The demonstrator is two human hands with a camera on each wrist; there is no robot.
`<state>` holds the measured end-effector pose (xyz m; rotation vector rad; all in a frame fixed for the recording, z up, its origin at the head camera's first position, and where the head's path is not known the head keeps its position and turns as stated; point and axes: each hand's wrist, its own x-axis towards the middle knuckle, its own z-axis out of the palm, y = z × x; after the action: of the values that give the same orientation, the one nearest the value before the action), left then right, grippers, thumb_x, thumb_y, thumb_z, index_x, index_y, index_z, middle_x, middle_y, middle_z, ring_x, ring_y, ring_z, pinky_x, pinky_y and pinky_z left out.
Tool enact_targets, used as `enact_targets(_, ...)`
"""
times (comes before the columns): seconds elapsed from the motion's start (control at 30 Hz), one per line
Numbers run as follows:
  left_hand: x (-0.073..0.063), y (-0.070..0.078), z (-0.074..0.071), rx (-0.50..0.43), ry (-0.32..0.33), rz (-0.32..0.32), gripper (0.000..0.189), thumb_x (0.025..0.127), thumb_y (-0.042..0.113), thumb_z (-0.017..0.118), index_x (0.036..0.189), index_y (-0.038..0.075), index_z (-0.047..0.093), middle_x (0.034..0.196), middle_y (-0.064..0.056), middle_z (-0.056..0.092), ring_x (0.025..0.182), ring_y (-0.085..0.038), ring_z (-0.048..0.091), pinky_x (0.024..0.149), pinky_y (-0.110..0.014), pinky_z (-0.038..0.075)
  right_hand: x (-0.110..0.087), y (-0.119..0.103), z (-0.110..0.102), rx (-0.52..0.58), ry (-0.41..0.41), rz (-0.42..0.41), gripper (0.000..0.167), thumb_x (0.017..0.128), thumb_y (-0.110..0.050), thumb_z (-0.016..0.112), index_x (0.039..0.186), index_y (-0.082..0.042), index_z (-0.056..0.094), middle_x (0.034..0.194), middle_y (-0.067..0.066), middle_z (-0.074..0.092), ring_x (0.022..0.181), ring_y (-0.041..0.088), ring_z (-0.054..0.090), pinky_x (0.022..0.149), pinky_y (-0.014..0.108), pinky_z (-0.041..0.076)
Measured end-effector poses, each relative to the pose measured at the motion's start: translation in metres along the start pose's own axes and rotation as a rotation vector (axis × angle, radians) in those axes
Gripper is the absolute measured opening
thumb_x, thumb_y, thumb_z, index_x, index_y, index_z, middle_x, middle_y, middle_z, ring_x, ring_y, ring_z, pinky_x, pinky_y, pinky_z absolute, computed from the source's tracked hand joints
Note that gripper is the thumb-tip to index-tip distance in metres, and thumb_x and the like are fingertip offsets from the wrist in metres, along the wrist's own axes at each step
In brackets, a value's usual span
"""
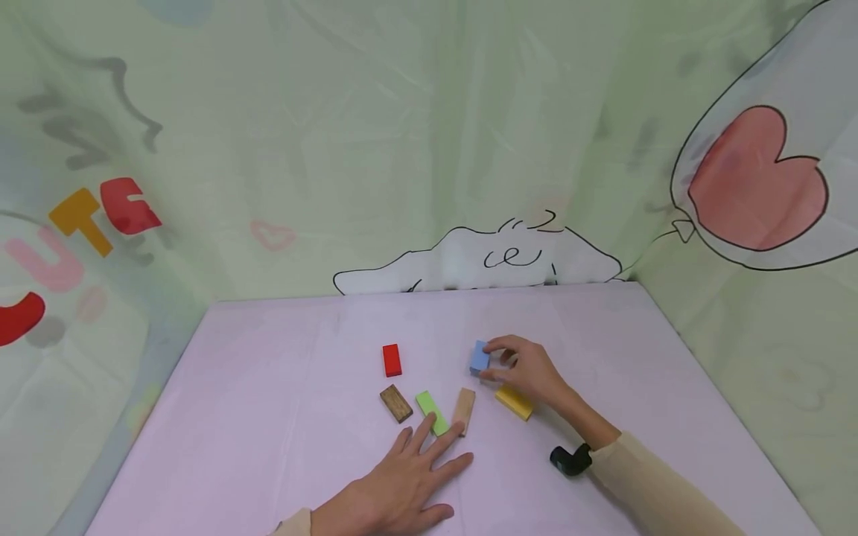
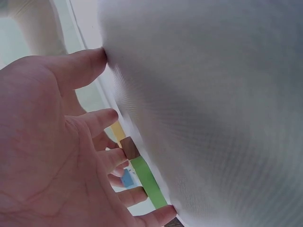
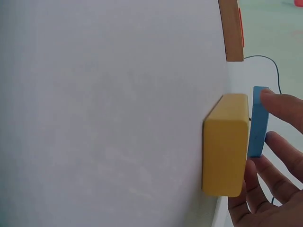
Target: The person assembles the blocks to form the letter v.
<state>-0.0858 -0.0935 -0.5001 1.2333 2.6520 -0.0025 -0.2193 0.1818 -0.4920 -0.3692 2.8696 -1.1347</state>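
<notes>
My right hand (image 1: 526, 368) pinches a small blue block (image 1: 478, 359) by its ends; in the right wrist view the thumb is at one end of the blue block (image 3: 259, 125) and fingertips are at the other. Just nearer than it, a yellow block (image 1: 514, 403) lies under the right hand's edge. My left hand (image 1: 409, 480) is spread flat, palm down, with fingertips on the table. One fingertip overlaps the near end of a lime green block (image 1: 429, 408), another that of a pale wooden block (image 1: 464, 409). The left wrist view shows the green block (image 2: 147, 182) beyond those fingers.
A dark brown wooden block (image 1: 396, 403) lies left of the green one, with a red block (image 1: 392, 360) behind it. All rest on a pale pinkish table (image 1: 268, 417). A printed cloth (image 1: 429, 149) hangs around its back and sides. Black wrist gear (image 1: 570, 461) sits by the right sleeve.
</notes>
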Motion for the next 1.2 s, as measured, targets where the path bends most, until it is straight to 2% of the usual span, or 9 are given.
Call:
enact_targets(0.37,0.001,-0.001,0.001,-0.018,-0.019,-0.004,0.071,0.105,0.067,0.044,0.168,0.041,0.024,0.182,0.003,0.005,0.165,-0.041,0.018,0.121,-0.063,0.040,-0.013,-0.007,0.007,-0.016,0.027,0.028,0.042,0.084,-0.026,0.091,0.121,-0.014,0.077,0.132,0.011,0.074,0.104,0.027,0.068,0.083,0.034,0.057)
enact_targets(0.77,0.002,0.000,-0.001,0.015,-0.017,-0.007,0.073,0.104,0.068,0.045,0.168,0.042,0.023,0.182,0.003,0.006,0.164,-0.040,0.021,0.120,-0.060,0.042,-0.022,-0.013,0.013,-0.066,0.054,0.070,0.041,0.084,-0.030,0.090,0.121,-0.015,0.078,0.134,0.011,0.074,0.109,0.029,0.068,0.085,0.043,0.059)
enact_targets(1.2,-0.001,0.001,-0.002,0.027,0.001,-0.002,0.071,0.105,0.068,0.044,0.168,0.041,0.026,0.182,0.002,0.005,0.164,-0.040,0.019,0.119,-0.060,0.042,-0.023,-0.015,0.013,-0.059,0.045,0.007,0.041,0.081,-0.030,0.092,0.116,-0.012,0.080,0.132,0.012,0.076,0.113,0.035,0.070,0.094,0.054,0.056)
